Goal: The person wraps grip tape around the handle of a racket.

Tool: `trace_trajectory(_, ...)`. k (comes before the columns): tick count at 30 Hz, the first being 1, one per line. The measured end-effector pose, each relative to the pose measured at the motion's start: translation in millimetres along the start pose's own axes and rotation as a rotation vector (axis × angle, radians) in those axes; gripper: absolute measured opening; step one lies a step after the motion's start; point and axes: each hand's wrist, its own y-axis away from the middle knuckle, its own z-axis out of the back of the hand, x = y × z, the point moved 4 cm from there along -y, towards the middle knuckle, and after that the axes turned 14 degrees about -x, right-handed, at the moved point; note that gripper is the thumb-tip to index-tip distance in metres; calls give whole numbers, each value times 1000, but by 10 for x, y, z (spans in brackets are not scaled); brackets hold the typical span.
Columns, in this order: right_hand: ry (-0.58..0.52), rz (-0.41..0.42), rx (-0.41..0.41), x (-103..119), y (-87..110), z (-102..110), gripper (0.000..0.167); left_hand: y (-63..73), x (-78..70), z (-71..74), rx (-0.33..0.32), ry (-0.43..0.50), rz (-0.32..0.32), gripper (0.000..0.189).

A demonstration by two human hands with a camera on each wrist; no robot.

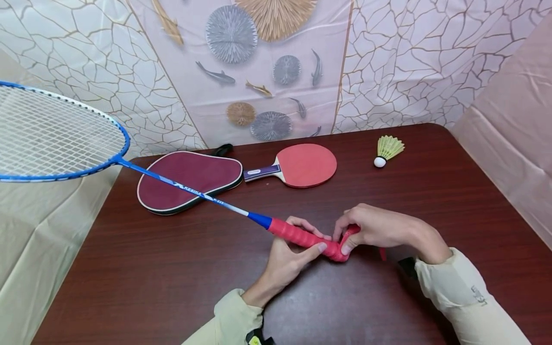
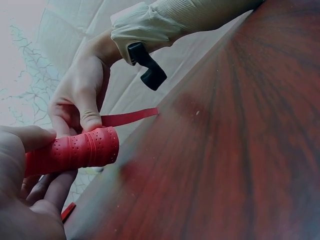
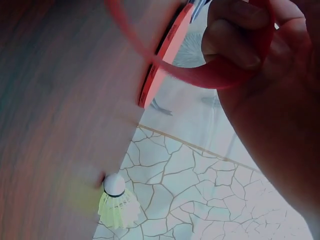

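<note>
A blue badminton racket (image 1: 159,178) slants across the head view, its strung head at the upper left and its handle toward me. Perforated red grip tape (image 2: 80,152) covers the handle in overlapping turns. My left hand (image 1: 286,261) holds the wrapped handle, thumb on top and fingers beneath it. At the butt end, my right hand (image 1: 379,230) pinches the tape between thumb and fingers. A loose tail of red tape (image 3: 192,77) runs from the right hand, curving across the right wrist view.
Behind the racket shaft lies a maroon paddle case (image 1: 194,179) with white piping. Right of it is a red table tennis paddle (image 1: 306,165), its handle against the case. A yellow shuttlecock (image 1: 388,149) lies at the back right of the brown table (image 1: 172,287). A patterned cloth hangs behind.
</note>
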Motion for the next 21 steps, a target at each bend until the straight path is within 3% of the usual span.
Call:
trace_trajectory(13, 0, 47, 4, -48, -11, -43, 21, 0, -28, 3, -1, 21, -4, 40)
trace_trajectory(21, -41, 9, 29, -29, 0, -62, 17, -3, -23, 24, -17, -25, -30, 35)
